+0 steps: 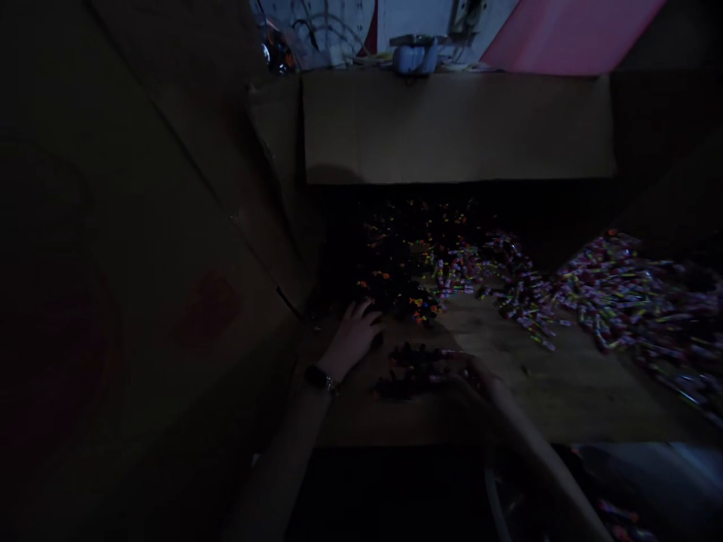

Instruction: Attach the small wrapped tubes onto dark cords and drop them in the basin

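Note:
My left hand [355, 335], with a dark watch at the wrist, reaches over the wooden table [497, 331] to the edge of a pile of small dark pieces with orange and yellow bits [418, 301]. Its fingers are spread. My right hand [471, 373] is low over the table, dim and blurred, beside rows of dark pieces [415, 369]. Whether its fingers hold any of them is too dark to tell.
A heap of shiny pink and white pieces [615, 293] covers the table's right side. Cardboard flaps [457, 128] stand at the back and a cardboard wall at the left. A pink sheet [576, 38] hangs at the top right.

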